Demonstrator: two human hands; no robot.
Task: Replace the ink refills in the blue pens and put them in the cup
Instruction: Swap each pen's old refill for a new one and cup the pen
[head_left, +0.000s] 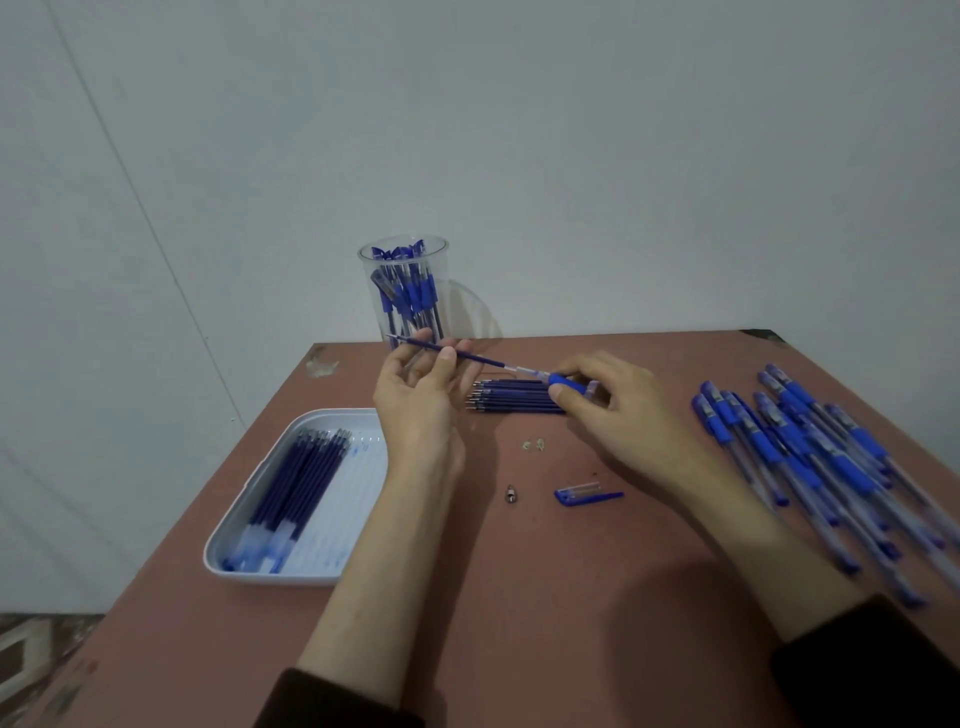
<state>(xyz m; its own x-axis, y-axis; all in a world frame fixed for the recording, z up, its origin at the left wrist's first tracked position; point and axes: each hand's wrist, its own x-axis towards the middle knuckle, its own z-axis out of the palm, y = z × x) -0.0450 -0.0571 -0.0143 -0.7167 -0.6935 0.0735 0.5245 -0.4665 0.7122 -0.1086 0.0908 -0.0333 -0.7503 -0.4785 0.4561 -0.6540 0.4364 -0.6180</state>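
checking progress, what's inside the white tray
The white tray holds dark blue refills lying side by side in its left half. The left forearm covers its right edge, so anything there cannot be seen.

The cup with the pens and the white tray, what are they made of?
The cup looks like clear glossy plastic: the pens show through its wall. The tray looks like smooth white plastic, maybe enamel; its rounded rim has a soft sheen.

Blue pens (810, 457) blurry, partly beyond the right edge; right side of tray (270, 578) behind left forearm (363, 571).
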